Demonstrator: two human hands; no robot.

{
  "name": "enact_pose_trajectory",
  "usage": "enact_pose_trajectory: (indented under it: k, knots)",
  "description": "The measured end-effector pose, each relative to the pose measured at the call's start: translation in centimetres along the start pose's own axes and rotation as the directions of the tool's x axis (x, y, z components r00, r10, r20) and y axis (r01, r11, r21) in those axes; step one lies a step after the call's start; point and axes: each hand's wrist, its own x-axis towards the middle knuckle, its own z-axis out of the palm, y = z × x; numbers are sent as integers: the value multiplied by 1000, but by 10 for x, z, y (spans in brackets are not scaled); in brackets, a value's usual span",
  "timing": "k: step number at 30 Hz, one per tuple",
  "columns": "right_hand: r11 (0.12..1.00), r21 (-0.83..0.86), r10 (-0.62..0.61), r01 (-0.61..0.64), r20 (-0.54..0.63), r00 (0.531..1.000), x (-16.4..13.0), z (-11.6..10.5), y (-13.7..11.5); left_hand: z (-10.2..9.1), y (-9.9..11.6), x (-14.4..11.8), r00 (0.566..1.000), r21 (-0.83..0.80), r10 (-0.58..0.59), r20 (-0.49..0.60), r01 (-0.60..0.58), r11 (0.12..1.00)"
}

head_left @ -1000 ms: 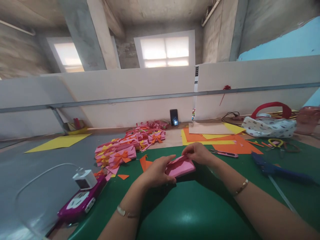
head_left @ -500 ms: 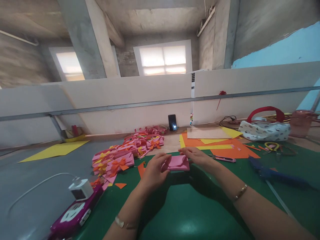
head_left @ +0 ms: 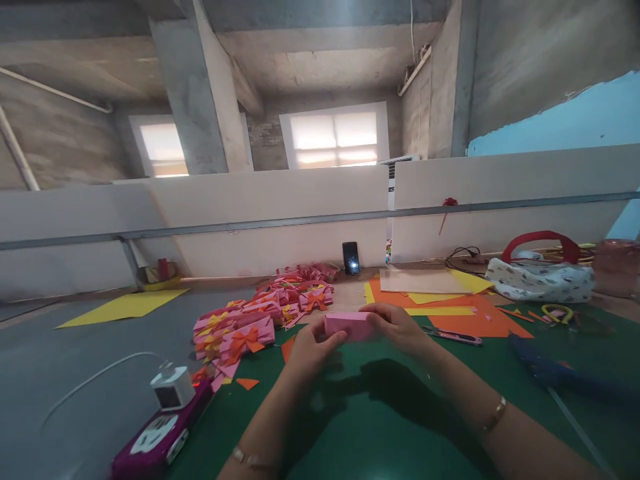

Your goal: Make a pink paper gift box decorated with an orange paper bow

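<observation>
Both hands hold one small pink paper box (head_left: pixel 349 325) just above the green mat (head_left: pixel 380 427). My left hand (head_left: pixel 311 348) grips its left end with thumb and fingers. My right hand (head_left: pixel 399 325) closes over its right end. To the left lies a pile of pink boxes with orange and yellow bows (head_left: pixel 250 323). Orange paper scraps (head_left: pixel 287 348) lie under the box on the mat.
Orange and yellow paper sheets (head_left: pixel 450 310) lie beyond my right hand, with a pink craft knife (head_left: pixel 453 335), a blue glue gun (head_left: pixel 560 373), scissors (head_left: pixel 555 312) and a patterned bag (head_left: pixel 540 277). A magenta power strip with a white charger (head_left: pixel 160 427) sits front left. A phone (head_left: pixel 351 257) leans on the white partition.
The pink box was lifted off the mat and turned edge-on between both hands. The camera tilted upward a little.
</observation>
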Motion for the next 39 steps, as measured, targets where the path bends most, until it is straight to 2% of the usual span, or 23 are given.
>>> enact_pose_trajectory:
  k: [2,6,13,29,33,39]
  knots:
    - [1000,3,-26,25,20,999,-2,1,-2,0,-1,0,999,-36,-28,33,29,999]
    - [998,41,-49,47,36,998,-6,3,-3,-1,-3,5,1000,-59,0,30,2,998]
    - [995,26,-93,94,-37,995,-6,3,-6,0,-5,9,1000,-97,9,-3,-9,995]
    - [989,-45,-146,143,-77,986,-6,2,-9,3,-5,5,997,-133,-66,-32,61,989]
    - [984,-53,-177,171,-139,974,-5,1,-6,2,-7,5,996,-177,-83,-46,73,982]
    - [964,-137,-260,230,-274,926,-3,-8,-6,0,-9,7,991,-202,-100,-90,80,976]
